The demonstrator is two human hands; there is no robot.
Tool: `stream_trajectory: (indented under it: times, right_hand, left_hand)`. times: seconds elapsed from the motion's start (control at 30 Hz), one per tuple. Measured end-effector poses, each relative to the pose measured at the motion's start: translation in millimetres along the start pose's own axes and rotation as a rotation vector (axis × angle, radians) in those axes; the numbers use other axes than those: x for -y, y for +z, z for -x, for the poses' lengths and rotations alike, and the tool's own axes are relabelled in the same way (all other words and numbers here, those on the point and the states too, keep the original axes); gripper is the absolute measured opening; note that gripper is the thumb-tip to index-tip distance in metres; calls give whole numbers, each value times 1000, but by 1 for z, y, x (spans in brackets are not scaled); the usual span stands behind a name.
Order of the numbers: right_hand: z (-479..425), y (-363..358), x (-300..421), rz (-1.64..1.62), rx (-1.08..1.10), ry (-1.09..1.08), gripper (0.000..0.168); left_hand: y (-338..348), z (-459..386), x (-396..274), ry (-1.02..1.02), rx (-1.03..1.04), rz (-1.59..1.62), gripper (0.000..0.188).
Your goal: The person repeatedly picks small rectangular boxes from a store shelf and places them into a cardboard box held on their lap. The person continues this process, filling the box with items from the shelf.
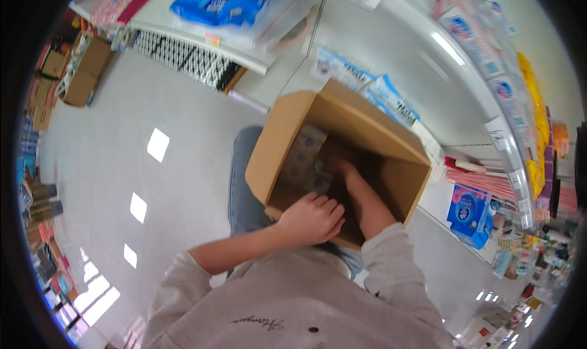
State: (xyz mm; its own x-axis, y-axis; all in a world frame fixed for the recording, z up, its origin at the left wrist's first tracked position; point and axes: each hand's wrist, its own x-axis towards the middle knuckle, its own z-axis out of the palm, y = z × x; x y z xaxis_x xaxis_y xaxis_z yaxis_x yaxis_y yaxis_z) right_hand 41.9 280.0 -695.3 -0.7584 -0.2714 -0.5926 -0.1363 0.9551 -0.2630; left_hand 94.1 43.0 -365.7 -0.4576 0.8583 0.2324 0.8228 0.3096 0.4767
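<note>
An open cardboard box [289, 138] rests tilted before me, at my legs. My right hand [340, 164] reaches deep inside, close to a pale patterned package [305, 158] against the inner left wall; shadow and blur hide whether its fingers hold anything. Over the near edge of the opening is my left hand [314, 217], its fingers curled and no object plainly in them; its grip cannot be made out. Behind the box, blue and white packs [390, 94] lie on the lower shelf.
Shelves [445, 51] with pink and white packs curve round the right side. A blue package [467, 213] stands low at right. Upper left, a blue pack [220, 3] lies on a shelf above a metal mesh [183, 55]. Another cardboard box [87, 69] stands across the floor.
</note>
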Motion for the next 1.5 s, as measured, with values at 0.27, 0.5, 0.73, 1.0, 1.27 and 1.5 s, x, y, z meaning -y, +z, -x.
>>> stream_trajectory:
  times: [0.27, 0.5, 0.73, 1.0, 1.27, 1.5]
  right_hand:
    - [164, -213, 131, -252, -55, -39, 33]
    - [309, -177, 180, -703, -619, -24, 40]
    - [301, -137, 200, -545, -931, 132, 33]
    - [297, -133, 198, -565, -859, 178, 32]
    - [295, -131, 199, -553, -874, 185, 30]
    - [302, -133, 201, -536, -864, 207, 29]
  left_hand:
    - [-25, -5, 14, -52, -137, 354, 19]
    - [-148, -112, 52, 175, -752, 29, 41]
    - [-250, -264, 82, 253, -730, -222, 49]
    - [-251, -307, 117, -92, -180, -537, 83]
    - [-250, -296, 128, 13, -201, -423, 82]
    - [-257, -282, 121, 142, -287, -245, 80]
